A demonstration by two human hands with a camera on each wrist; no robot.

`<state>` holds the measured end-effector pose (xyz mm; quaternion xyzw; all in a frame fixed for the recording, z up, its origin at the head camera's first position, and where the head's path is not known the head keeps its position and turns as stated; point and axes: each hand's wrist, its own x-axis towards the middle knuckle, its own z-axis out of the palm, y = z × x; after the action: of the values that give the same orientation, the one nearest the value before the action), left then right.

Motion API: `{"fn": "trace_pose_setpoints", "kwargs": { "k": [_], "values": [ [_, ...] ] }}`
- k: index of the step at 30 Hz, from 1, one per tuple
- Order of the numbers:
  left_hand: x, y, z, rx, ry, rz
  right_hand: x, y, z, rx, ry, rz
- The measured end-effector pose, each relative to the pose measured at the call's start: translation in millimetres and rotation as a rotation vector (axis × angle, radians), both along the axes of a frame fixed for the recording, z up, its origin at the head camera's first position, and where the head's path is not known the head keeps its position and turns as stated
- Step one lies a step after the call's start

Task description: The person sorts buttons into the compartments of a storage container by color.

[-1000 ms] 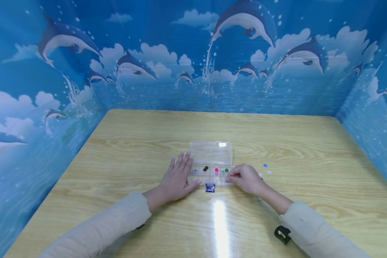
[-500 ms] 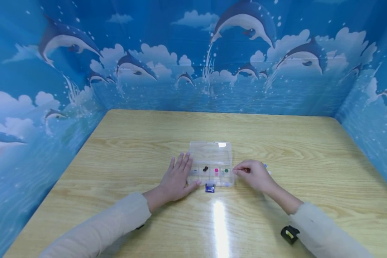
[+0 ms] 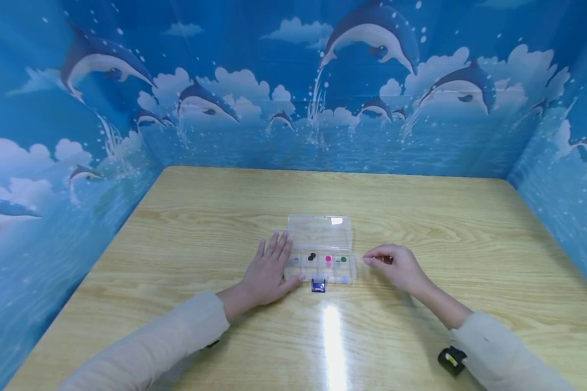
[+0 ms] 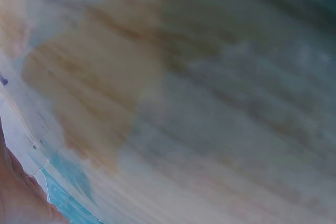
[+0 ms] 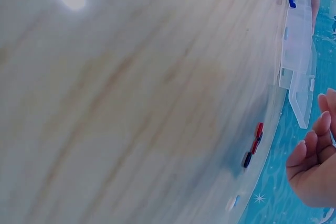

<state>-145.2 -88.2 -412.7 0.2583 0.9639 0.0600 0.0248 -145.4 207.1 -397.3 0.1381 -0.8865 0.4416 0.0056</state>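
Note:
A clear compartment box (image 3: 329, 271) lies on the table with its transparent lid (image 3: 320, 232) laid back. Black discs (image 3: 312, 257), a pink disc (image 3: 328, 259), a green disc (image 3: 343, 259) and a pale blue disc (image 3: 344, 280) sit in its compartments. A blue latch (image 3: 318, 285) sticks out in front. The left hand (image 3: 269, 271) rests with fingers spread along the box's left side, its thumb at the front edge. To the right of the box hovers the right hand (image 3: 396, 267), fingers loosely bent, with nothing visible in them.
Red and black discs (image 5: 254, 145) lie on the wooden table (image 3: 215, 217) below the right hand, which hides them in the head view. Beyond them is a small pale disc (image 5: 233, 202). A dolphin-print curtain (image 3: 293, 81) surrounds the table. A black device (image 3: 452, 360) hangs at the right sleeve.
The right hand has drawn back rightward from over the box's right compartments. A pale blue disc there is now uncovered. The hand now covers the loose discs. The left hand stays put.

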Motion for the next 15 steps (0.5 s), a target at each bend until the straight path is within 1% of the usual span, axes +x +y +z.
{"fn": "trace_pose_setpoints", "kwargs": {
  "k": [2, 5, 10, 15],
  "values": [
    [0.2, 0.1, 0.3, 0.003, -0.003, 0.001, 0.6, 2, -0.9, -0.016, 0.029, 0.006],
    [0.1, 0.2, -0.4, 0.007, 0.002, 0.000, 0.4, 6, -1.8, -0.010, 0.043, 0.015],
    [-1.0, -0.1, -2.5, 0.007, 0.006, -0.001, -0.8, 14, -2.7, 0.043, 0.021, 0.009],
    [-2.1, -0.6, -4.6, -0.003, 0.010, -0.001, -1.3, 18, -1.5, 0.086, 0.001, -0.016]
  ]
}}
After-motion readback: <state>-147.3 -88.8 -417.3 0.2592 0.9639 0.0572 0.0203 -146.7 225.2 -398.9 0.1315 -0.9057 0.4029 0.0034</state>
